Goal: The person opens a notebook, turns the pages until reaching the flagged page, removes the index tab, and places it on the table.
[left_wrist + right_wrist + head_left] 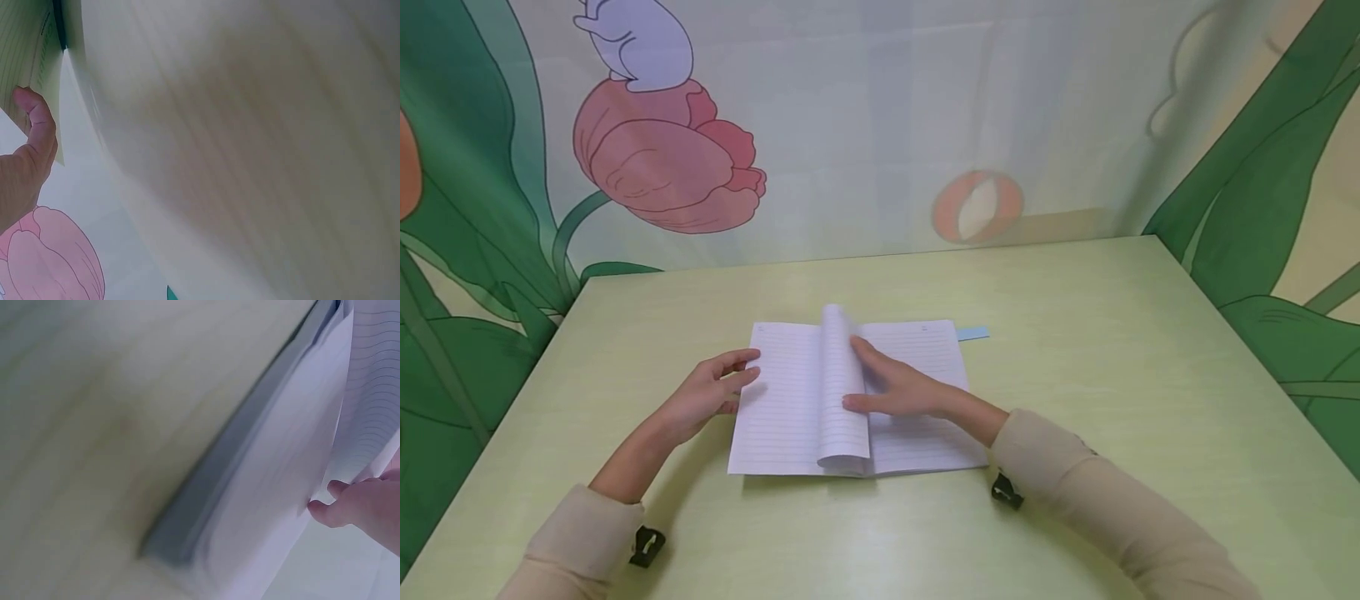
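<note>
A lined notebook (782, 392) lies spread open in the head view, with a loosely rolled page (835, 392) standing up near its middle. My left hand (703, 392) holds the notebook's left edge, its fingertips over the margin; in the left wrist view a bent finger (37, 112) shows against a lined sheet. My right hand (895, 387) reaches in from the right, thumb and forefinger spread, its tips touching the rolled page. In the right wrist view the thumb (328, 514) meets a page edge, while part of that hand is hidden behind paper.
A pale blue strip (973, 333) sticks out past the notebook's upper right side. Light wood-grain table (1105, 350) surrounds it. Behind hangs a printed cloth (865, 150) with flowers and leaves. A small black device (647, 546) hangs at the left cuff, another (1007, 492) at the right.
</note>
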